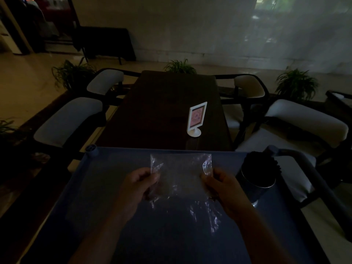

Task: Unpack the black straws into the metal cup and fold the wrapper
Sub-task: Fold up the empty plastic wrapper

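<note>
Tray (pixel 99 187) before dim dining table (pixel 163 103)

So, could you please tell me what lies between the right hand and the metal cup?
Nothing: in the head view only bare blue tray surface separates the right hand from the metal cup.

A thin, clear plastic wrapper (pixel 181 180), crinkled and catching glints of light, is stretched over a matt blue tray surface (pixel 106 187) with a fine woven look. Beside it, a metal cup (pixel 256 184) shows a smooth, dully gleaming wall and bright rim, packed with matt black straws (pixel 262 162). Beyond, a dark wooden table (pixel 162 111) with a faint sheen carries a glossy white plastic sign stand (pixel 196 119).
</note>
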Tool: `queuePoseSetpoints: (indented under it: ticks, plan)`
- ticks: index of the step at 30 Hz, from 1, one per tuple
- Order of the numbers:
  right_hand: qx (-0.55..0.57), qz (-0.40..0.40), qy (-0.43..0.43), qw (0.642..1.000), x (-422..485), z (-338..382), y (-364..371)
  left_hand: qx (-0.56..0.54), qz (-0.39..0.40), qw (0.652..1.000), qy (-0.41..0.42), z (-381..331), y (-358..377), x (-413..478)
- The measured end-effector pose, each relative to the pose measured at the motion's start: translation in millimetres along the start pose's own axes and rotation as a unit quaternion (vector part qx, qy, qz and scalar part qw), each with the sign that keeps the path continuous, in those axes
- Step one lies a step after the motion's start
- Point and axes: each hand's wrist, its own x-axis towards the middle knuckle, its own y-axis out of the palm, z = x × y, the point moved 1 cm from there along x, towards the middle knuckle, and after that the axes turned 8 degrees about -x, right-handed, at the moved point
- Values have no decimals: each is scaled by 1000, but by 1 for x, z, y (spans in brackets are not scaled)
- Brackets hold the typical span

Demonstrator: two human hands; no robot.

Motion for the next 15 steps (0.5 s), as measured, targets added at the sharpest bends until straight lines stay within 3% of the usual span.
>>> queuePoseSetpoints:
  ticks: [8,15]
  plan:
    - [29,13,-1,999,-3,-1,-2,10,5,1000,0,3,-7,-3]
    - [177,50,-12,983,-3,1,1,-205,20,978,4,0,1,-2]
